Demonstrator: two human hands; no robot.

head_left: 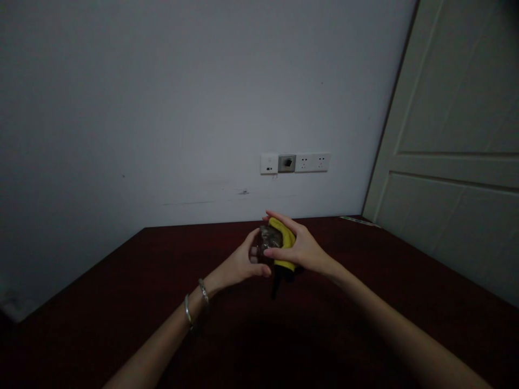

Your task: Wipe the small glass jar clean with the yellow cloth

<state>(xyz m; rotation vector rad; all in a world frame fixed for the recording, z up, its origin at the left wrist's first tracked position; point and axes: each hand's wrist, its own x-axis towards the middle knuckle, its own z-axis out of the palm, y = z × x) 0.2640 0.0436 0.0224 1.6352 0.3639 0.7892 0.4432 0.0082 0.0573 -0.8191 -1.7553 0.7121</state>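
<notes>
My left hand [245,259] is closed around a small clear glass-like object [270,237], its thumb underneath and its fingers seen through it. Pressed against the right side of that object is a yellow cloth [288,237], gripped by my right hand [302,246] with the thumb in front and the fingers over the top. A black piece [279,278] hangs below the yellow cloth; whether it is part of the cloth I cannot tell. Both hands are held above the dark red table. Dim light hides the exact shape of the clear object.
The dark red tabletop [194,302] reaches back to a pale wall [182,108]. Wall sockets [310,163] sit behind my hands. At the right stands a light panelled door [454,135], and a thin strip [359,221] lies near the table's back right corner.
</notes>
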